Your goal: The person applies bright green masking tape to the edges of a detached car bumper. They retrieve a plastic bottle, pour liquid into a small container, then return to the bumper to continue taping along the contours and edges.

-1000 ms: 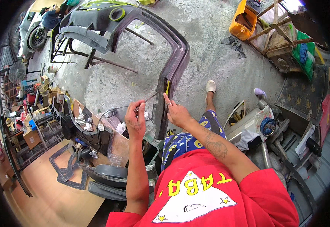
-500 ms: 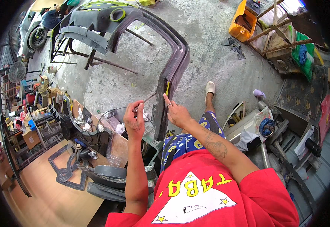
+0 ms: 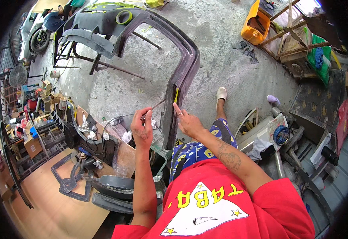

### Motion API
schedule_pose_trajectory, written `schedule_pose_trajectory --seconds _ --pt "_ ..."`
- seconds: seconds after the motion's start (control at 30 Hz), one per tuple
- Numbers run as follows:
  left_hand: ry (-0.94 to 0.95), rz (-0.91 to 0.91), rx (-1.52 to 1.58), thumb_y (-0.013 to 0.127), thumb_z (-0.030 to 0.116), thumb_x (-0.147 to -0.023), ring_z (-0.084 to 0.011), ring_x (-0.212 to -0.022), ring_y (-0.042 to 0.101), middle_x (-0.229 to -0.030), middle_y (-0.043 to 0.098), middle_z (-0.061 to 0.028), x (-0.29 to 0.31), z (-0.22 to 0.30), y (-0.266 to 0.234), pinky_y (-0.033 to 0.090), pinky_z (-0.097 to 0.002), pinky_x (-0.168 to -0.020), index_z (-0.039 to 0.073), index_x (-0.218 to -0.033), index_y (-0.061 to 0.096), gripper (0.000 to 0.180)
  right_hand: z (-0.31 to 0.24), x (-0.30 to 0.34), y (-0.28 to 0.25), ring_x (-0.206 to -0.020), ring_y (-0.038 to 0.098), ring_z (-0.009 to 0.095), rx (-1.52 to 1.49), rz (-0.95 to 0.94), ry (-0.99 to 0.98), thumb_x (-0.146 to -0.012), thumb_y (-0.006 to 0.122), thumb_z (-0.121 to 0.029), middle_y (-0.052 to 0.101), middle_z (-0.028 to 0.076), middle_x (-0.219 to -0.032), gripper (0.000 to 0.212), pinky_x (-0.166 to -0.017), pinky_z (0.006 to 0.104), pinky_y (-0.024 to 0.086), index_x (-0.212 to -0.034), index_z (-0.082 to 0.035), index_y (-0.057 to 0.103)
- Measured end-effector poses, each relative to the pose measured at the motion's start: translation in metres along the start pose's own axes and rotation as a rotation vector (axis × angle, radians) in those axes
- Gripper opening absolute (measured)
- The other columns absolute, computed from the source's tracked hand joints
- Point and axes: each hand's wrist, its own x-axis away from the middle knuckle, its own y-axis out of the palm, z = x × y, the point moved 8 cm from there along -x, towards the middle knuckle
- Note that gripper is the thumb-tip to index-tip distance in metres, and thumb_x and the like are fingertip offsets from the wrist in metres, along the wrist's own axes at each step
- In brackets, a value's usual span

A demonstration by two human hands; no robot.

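A large dark car bumper [image 3: 182, 65] with patches of pinkish-grey filler stands in front of me, its near end reaching down between my hands. My left hand [image 3: 142, 127] pinches a thin, dark, blade-like tool [image 3: 158, 104], whose tip meets the left side of the bumper's narrow end. A short strip of yellow tape [image 3: 176, 95] lies along the edge there. My right hand [image 3: 190, 122] has its index finger stretched out onto the lower end of that tape, the other fingers loosely bent. A ring is on one finger. The roll of yellow-green tape [image 3: 123, 17] rests on the bumper's far part.
A plywood sheet [image 3: 34, 187] with dark trim frames [image 3: 70, 179] lies at my lower left. Cluttered shelving [image 3: 30, 131] stands beyond it. Metal parts [image 3: 269, 135] crowd my right, and an orange container [image 3: 255, 26] sits far right. Another person [image 3: 56, 20] is by a white car.
My right index finger has slid slightly down the bumper edge, toward me, along the yellow tape. My left hand and its tool have barely moved.
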Motion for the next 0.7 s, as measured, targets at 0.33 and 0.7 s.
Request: schedule_pose_trajectory --seconds 0.33,0.7 --pt "-0.022 0.015 0.006 0.064 0.011 -0.100 -0.0213 -0.087 0.068 -0.098 0.068 -0.0126 0.0004 0.0017 -0.0020 0.053 -0.0318 -0.076 0.000 -0.107 0.070 0.015 0.0056 -0.0055 0.0069 -0.088 0.068 0.042 0.039 -0.019 0.013 -0.087 0.066 -0.018 0.059 0.022 -0.116 0.101 -0.076 0.0527 0.057 -0.164 -0.015 0.002" --pt "-0.008 0.013 0.005 0.063 0.011 -0.100 -0.0213 -0.085 0.067 -0.096 0.067 -0.0121 0.0017 0.0048 -0.0007 0.053 -0.0323 -0.074 0.000 -0.106 0.070 0.015 -0.0011 -0.0019 0.0031 -0.089 0.067 0.044 0.030 -0.040 -0.004 -0.087 0.067 -0.017 0.058 0.023 -0.119 0.099 -0.076 0.0530 0.057 -0.165 -0.020 0.006"
